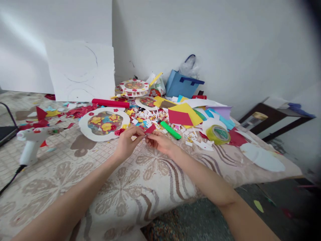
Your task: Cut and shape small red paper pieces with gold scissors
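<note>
My left hand (128, 142) and my right hand (160, 141) meet above the patterned mat (120, 187). Both pinch a small red paper piece (150, 129) between their fingertips. Just beyond my hands lies a green marker (170, 130). To the left of them sits a white round paper craft (104, 123) decorated with yellow and red flowers. Small cut paper scraps (147, 117) are scattered behind my fingers.
A white glue gun (32, 142) lies at the left with its cord. A roll of yellow-green tape (218, 134), coloured paper sheets (185, 115), a red paper roll (110, 103), more round crafts (134, 87) and a blue bag (182, 85) crowd the back. A dark low table (273, 118) stands right.
</note>
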Demonstrator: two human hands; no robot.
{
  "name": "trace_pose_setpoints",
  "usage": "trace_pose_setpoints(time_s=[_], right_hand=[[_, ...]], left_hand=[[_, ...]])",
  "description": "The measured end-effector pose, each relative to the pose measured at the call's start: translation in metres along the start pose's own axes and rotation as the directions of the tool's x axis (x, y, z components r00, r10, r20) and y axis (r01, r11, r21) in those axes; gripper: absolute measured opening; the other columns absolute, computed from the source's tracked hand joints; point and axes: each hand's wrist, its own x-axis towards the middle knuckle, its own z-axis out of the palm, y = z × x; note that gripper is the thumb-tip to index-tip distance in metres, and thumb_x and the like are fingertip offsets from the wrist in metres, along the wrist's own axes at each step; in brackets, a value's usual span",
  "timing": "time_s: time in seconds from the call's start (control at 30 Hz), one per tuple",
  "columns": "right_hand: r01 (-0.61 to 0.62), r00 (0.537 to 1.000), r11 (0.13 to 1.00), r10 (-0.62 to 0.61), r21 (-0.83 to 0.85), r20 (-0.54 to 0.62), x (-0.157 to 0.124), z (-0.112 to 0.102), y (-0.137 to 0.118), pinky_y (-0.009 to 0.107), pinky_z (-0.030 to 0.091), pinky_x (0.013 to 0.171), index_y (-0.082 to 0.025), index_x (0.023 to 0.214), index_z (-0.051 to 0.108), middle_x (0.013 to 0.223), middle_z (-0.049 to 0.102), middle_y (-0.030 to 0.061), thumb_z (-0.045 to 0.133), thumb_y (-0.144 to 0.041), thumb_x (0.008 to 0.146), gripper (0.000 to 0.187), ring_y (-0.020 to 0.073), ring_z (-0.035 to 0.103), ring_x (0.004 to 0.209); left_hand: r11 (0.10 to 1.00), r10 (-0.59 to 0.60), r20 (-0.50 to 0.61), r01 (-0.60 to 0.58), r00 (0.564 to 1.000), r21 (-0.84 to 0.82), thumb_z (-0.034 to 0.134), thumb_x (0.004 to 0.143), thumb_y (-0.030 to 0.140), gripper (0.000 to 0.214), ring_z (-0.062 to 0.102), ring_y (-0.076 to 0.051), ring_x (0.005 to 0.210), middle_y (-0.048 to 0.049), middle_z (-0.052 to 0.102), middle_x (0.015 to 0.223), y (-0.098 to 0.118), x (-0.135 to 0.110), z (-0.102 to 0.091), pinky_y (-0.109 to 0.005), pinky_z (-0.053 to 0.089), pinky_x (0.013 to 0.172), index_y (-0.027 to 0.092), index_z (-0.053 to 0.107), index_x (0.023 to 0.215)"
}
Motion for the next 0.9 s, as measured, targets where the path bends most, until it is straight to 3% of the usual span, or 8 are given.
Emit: trace_pose_setpoints(time_s=[0.1,0.2,0.3,0.37,0.5,0.57,0.73,0.9], right_hand=[[0.024,0.999,0.999,-0.025,-0.044,-0.036,-0.001,0.002,0.0,0.018,0.036,0.041,-0.017,0.062,0.055,0.051,0.058,-0.0044,0.077,-0.04,0.059,0.033,0.0058,0.048,0.041],[0.048,0.995,0.993,-0.057,-0.105,-0.086,0.0,0.003,0.001,0.019,0.031,0.037,-0.017,0.056,0.049,0.045,0.049,-0.0063,0.073,-0.043,0.063,0.037,0.0055,0.042,0.038],[0.119,0.977,0.982,-0.142,-0.144,-0.161,0.001,0.002,0.001,0.019,0.029,0.035,-0.018,0.052,0.043,0.042,0.043,-0.0066,0.064,-0.049,0.071,0.041,0.0056,0.039,0.036],[0.237,0.946,0.956,-0.268,-0.17,-0.185,0.0,0.002,0.0,0.019,0.032,0.037,-0.019,0.058,0.045,0.048,0.047,-0.0057,0.06,-0.05,0.075,0.039,0.0059,0.042,0.038],[0.419,0.887,0.872,-0.453,-0.252,-0.093,-0.003,0.006,-0.002,0.02,0.041,0.044,-0.023,0.087,0.051,0.068,0.057,-0.0058,0.067,-0.04,0.073,0.027,0.0073,0.051,0.047],[0.435,0.882,0.852,-0.468,-0.29,-0.052,-0.005,0.009,0.0,0.021,0.044,0.049,-0.025,0.094,0.051,0.073,0.058,-0.005,0.069,-0.037,0.071,0.032,0.009,0.056,0.055],[0.425,0.872,0.817,-0.485,-0.39,-0.066,-0.004,0.01,0.005,0.024,0.047,0.057,-0.019,0.077,0.056,0.067,0.059,-0.0019,0.067,-0.038,0.074,0.022,0.0101,0.056,0.06],[0.424,0.868,0.814,-0.49,-0.398,-0.078,-0.004,0.011,0.006,0.026,0.048,0.061,-0.02,0.076,0.053,0.063,0.059,-0.0022,0.063,-0.04,0.078,0.023,0.0106,0.057,0.058]], left_hand=[[0.993,0.083,0.022,-0.085,0.996,0.084,0.059,0.08,0.022,0.008,0.06,-0.019,0.085,-0.0065,0.064,0.084,0.003,0.001,-0.002,-0.035,0.048,0.079,0.02,0.062,0.073],[0.994,0.072,0.004,-0.072,0.997,0.076,0.06,0.08,0.024,0.008,0.06,-0.019,0.085,-0.0063,0.065,0.084,0.001,0.001,-0.003,-0.034,0.048,0.078,0.021,0.062,0.073],[0.994,-0.087,-0.07,0.082,0.994,-0.067,0.064,0.076,0.027,0.008,0.061,-0.018,0.081,-0.0051,0.064,0.082,-0.004,0.002,-0.002,-0.032,0.049,0.074,0.019,0.062,0.074],[0.956,-0.225,-0.092,0.202,0.97,-0.211,0.068,0.073,0.029,0.013,0.061,-0.016,0.076,-0.0043,0.063,0.08,-0.008,0.003,-0.002,-0.03,0.049,0.071,0.017,0.061,0.073],[0.87,-0.367,-0.071,0.315,0.928,-0.38,0.073,0.067,0.03,0.018,0.059,-0.014,0.07,-0.0031,0.063,0.078,-0.012,0.003,0.0,-0.027,0.048,0.067,0.016,0.061,0.073],[0.855,-0.383,-0.052,0.332,0.922,-0.398,0.073,0.066,0.03,0.019,0.058,-0.013,0.068,-0.0026,0.063,0.075,-0.013,0.003,0.001,-0.027,0.048,0.065,0.016,0.062,0.073],[0.852,-0.382,-0.018,0.344,0.924,-0.394,0.074,0.066,0.032,0.021,0.059,-0.013,0.067,-0.0027,0.065,0.073,-0.014,0.001,0.004,-0.026,0.048,0.063,0.015,0.063,0.073],[0.812,-0.43,-0.033,0.37,0.902,-0.45,0.075,0.064,0.031,0.021,0.06,-0.013,0.063,-0.0022,0.065,0.069,-0.013,0.002,0.007,-0.026,0.049,0.062,0.015,0.063,0.071]])
